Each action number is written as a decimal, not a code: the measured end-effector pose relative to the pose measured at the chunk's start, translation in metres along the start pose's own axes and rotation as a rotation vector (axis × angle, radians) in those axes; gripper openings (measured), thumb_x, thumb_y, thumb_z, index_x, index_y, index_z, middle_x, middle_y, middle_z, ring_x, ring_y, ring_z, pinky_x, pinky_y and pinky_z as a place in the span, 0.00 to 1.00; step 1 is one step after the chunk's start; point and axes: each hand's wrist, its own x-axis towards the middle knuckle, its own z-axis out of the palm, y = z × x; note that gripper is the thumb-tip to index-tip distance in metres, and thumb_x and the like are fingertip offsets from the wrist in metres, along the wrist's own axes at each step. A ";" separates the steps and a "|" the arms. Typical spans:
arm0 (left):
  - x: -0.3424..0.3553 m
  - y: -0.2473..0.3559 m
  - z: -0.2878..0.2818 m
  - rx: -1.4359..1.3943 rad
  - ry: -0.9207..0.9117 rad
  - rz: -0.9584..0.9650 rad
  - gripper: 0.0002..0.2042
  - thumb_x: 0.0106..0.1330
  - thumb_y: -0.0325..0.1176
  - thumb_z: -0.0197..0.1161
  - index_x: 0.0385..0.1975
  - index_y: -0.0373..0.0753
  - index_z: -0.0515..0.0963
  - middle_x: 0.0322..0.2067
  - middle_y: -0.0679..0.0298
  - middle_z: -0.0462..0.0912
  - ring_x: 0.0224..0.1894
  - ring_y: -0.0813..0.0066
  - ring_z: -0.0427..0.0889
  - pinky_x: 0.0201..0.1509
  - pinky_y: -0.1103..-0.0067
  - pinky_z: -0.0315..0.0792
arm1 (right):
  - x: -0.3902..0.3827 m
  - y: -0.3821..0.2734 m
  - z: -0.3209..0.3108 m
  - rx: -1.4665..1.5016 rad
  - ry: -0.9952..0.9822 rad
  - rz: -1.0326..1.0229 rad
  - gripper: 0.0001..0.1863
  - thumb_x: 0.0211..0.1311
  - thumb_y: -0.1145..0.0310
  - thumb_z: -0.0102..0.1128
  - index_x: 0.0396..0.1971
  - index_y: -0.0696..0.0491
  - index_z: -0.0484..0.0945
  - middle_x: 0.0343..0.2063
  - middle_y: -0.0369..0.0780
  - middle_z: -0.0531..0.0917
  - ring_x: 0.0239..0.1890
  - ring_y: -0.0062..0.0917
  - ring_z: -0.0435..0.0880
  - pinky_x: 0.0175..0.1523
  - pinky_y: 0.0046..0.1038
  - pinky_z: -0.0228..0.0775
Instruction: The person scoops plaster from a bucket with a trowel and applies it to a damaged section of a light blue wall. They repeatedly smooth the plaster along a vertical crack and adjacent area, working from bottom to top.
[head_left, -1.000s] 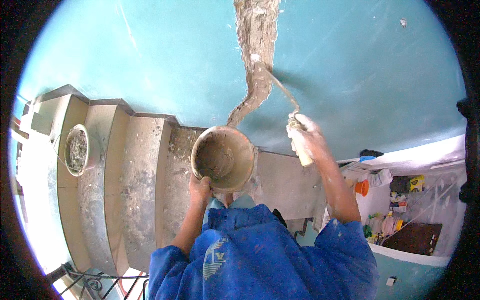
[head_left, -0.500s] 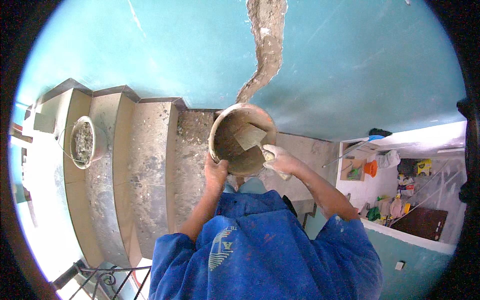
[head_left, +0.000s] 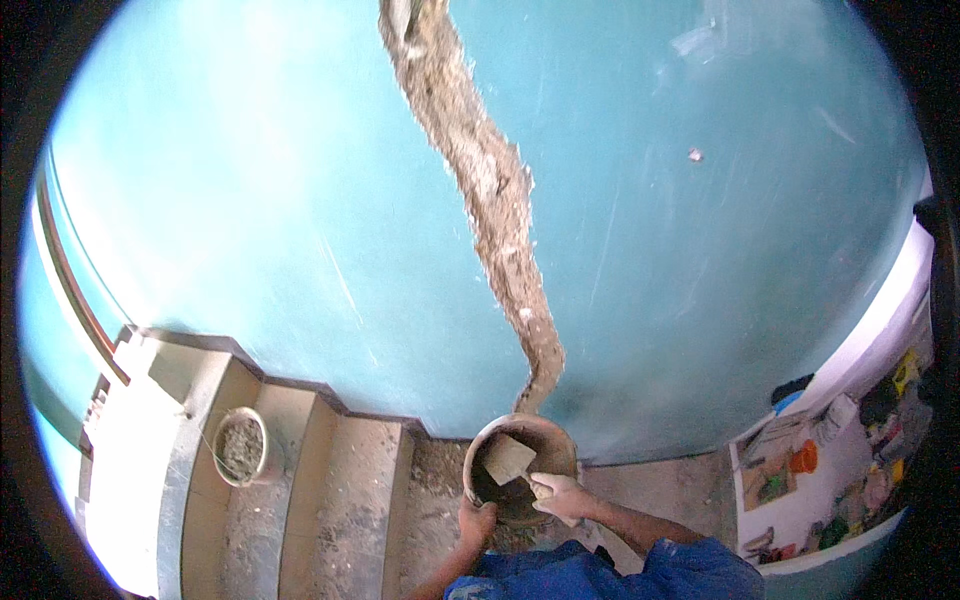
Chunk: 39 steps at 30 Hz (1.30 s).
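My left hand (head_left: 478,522) grips the rim of a round mortar-stained bucket (head_left: 552,437), thumb over the edge. In my right hand (head_left: 562,498) is the handle of a trowel (head_left: 509,459); the hand is wrapped round it. The flat, mortar-coated blade lies over the mouth of the bucket, pointing to the far left. How much mortar is inside is hard to tell in the shadow. Just beyond the bucket, a rough channel (head_left: 500,225) of bare masonry and mortar runs up the blue wall (head_left: 680,300), its lower end meeting the rim.
Tiled stairs (head_left: 350,490) strewn with debris rise to the left. A second bucket (head_left: 240,447), filled with rubble, stands on one of the steps. Down at the right, beyond a low wall, lie an orange bucket (head_left: 804,457) and several mixed items.
The view has tilted up toward the wall, so more of the channel shows and the bucket sits lower in the picture. Both hands keep their holds.
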 end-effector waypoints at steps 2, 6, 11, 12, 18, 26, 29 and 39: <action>0.005 0.012 -0.001 -0.054 -0.017 -0.181 0.26 0.57 0.27 0.59 0.60 0.32 0.71 0.48 0.52 0.82 0.51 0.62 0.81 0.55 0.69 0.75 | -0.013 -0.010 -0.014 -0.024 0.037 -0.033 0.37 0.56 0.64 0.67 0.65 0.61 0.67 0.58 0.52 0.78 0.62 0.38 0.77 0.67 0.34 0.67; 0.011 0.018 0.002 -0.056 0.059 -0.221 0.24 0.61 0.29 0.59 0.59 0.30 0.70 0.49 0.54 0.80 0.51 0.65 0.78 0.55 0.70 0.72 | -0.034 -0.020 -0.047 0.111 0.040 -0.135 0.38 0.56 0.64 0.66 0.67 0.59 0.66 0.61 0.49 0.76 0.64 0.37 0.76 0.68 0.37 0.66; 0.004 0.014 0.001 -0.430 0.076 0.059 0.24 0.58 0.22 0.56 0.57 0.32 0.71 0.45 0.59 0.82 0.45 0.69 0.80 0.51 0.75 0.75 | -0.025 -0.013 -0.059 0.000 -0.056 -0.018 0.34 0.53 0.67 0.65 0.62 0.60 0.71 0.54 0.50 0.81 0.56 0.38 0.80 0.59 0.35 0.72; 0.003 0.015 0.001 -0.388 0.092 -0.021 0.23 0.59 0.21 0.56 0.58 0.32 0.71 0.47 0.59 0.82 0.46 0.69 0.81 0.51 0.75 0.75 | -0.020 -0.011 -0.057 -0.013 -0.096 -0.012 0.34 0.53 0.68 0.65 0.62 0.59 0.71 0.53 0.50 0.81 0.55 0.38 0.81 0.58 0.35 0.72; -0.002 0.020 0.006 -0.239 0.191 0.001 0.22 0.63 0.23 0.62 0.58 0.33 0.72 0.39 0.58 0.84 0.39 0.72 0.81 0.41 0.75 0.77 | 0.022 -0.018 -0.030 -0.094 -0.208 -0.041 0.34 0.51 0.69 0.64 0.61 0.62 0.71 0.50 0.53 0.82 0.52 0.44 0.82 0.59 0.36 0.73; 0.023 -0.001 -0.032 0.125 0.165 -0.203 0.33 0.57 0.29 0.63 0.68 0.40 0.66 0.48 0.44 0.83 0.55 0.48 0.81 0.58 0.65 0.74 | 0.067 -0.049 0.012 -0.168 -0.184 -0.203 0.35 0.52 0.68 0.66 0.63 0.61 0.71 0.55 0.54 0.80 0.58 0.44 0.80 0.63 0.35 0.71; 0.041 -0.005 -0.066 -0.083 0.148 -0.082 0.30 0.57 0.26 0.60 0.64 0.35 0.69 0.45 0.50 0.85 0.49 0.63 0.84 0.55 0.71 0.75 | 0.076 -0.056 0.023 -0.131 -0.198 -0.183 0.35 0.53 0.70 0.68 0.63 0.62 0.70 0.57 0.54 0.79 0.60 0.43 0.79 0.65 0.34 0.69; 0.108 0.044 -0.183 -0.281 -0.092 -0.340 0.26 0.56 0.20 0.57 0.59 0.35 0.71 0.46 0.58 0.82 0.41 0.66 0.83 0.44 0.75 0.79 | 0.038 -0.187 0.067 0.133 0.201 0.074 0.35 0.55 0.71 0.70 0.64 0.61 0.69 0.56 0.50 0.80 0.59 0.33 0.79 0.65 0.33 0.68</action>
